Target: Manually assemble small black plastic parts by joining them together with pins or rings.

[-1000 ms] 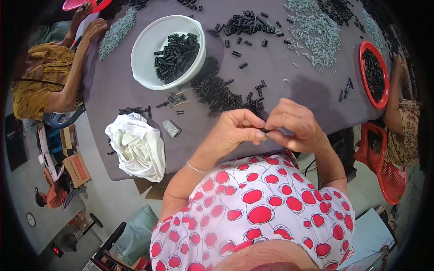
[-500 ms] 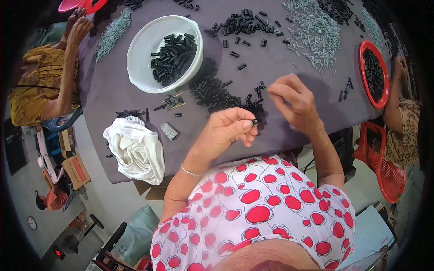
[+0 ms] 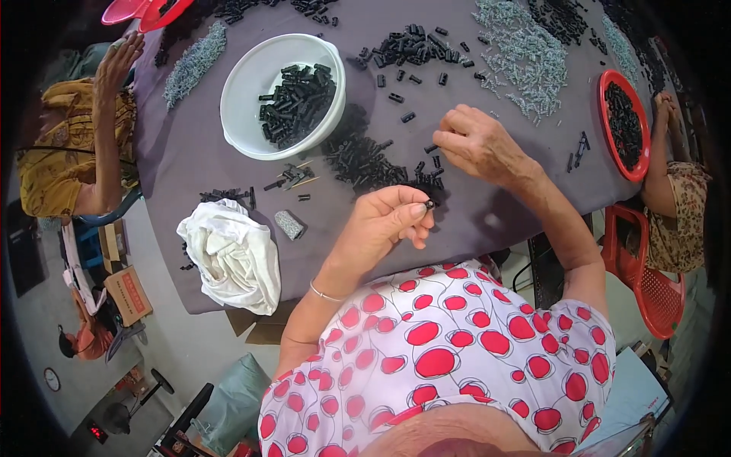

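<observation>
My left hand (image 3: 388, 217) is closed in a pinch over the near part of the table. Between its thumb and index finger sits a small dark cylindrical part (image 3: 429, 205), seen end-on. Farther right and higher, my right hand (image 3: 481, 146) has its fingers drawn together, and a small black plastic part (image 3: 432, 148) shows at their tips. Just left of both hands lies a heap of small black plastic parts (image 3: 365, 162). A white bowl (image 3: 231, 114) holding more black parts stands beyond the heap.
Small metal springs (image 3: 525, 65) are piled at the far right, near a red basket (image 3: 645, 145) of black parts. A white cloth (image 3: 232, 259) and a grey speckled block (image 3: 288, 225) lie at the left. Co-workers sit at the left (image 3: 106, 152) and right (image 3: 670, 198).
My right hand has moved up and left to the loose black parts, and its fingers have closed. The left hand keeps its pinch. The left co-worker's hands have shifted.
</observation>
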`<action>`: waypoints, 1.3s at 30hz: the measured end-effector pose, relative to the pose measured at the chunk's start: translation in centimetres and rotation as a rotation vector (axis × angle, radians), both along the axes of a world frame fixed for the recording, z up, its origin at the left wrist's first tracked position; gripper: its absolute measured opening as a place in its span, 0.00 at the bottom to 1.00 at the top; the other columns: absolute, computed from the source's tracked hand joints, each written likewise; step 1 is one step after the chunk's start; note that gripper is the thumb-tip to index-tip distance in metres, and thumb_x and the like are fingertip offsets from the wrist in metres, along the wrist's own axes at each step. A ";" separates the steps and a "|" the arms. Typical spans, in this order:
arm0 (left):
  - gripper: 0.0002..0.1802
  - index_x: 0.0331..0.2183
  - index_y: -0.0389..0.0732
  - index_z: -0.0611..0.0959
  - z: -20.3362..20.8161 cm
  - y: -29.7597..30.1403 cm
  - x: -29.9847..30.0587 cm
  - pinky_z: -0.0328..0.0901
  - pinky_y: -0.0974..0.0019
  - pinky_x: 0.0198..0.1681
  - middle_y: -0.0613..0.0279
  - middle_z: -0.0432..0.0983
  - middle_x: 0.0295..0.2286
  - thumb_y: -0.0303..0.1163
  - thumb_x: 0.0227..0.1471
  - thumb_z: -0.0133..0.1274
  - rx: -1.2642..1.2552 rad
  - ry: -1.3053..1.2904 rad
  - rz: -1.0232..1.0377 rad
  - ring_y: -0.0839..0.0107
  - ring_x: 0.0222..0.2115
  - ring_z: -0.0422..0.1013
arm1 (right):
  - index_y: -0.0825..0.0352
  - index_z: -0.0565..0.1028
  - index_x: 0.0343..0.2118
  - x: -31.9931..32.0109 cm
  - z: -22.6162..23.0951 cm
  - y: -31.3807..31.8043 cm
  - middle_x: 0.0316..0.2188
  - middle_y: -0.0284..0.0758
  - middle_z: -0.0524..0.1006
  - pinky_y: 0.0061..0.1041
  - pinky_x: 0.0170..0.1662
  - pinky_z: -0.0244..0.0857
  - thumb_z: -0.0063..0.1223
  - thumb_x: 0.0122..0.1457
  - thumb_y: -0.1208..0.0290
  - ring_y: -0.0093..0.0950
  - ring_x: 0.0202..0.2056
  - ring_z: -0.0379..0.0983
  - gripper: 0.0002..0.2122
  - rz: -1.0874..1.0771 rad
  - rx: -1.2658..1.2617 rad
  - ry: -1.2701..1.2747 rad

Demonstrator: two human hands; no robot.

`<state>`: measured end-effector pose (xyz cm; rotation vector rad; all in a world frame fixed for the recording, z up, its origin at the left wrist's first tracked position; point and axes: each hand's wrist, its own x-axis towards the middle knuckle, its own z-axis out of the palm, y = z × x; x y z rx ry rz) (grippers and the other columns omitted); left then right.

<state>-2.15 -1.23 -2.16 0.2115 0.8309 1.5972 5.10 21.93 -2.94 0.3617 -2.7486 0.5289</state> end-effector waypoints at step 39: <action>0.10 0.38 0.30 0.79 3.4 0.7 2.4 0.68 0.74 0.33 0.61 0.78 0.28 0.26 0.54 0.54 -0.197 0.500 0.312 0.77 0.27 0.72 | 0.69 0.73 0.28 4.1 6.0 -6.1 0.24 0.35 0.75 0.20 0.24 0.66 0.56 0.45 0.87 0.25 0.22 0.72 0.08 -0.218 -0.651 0.114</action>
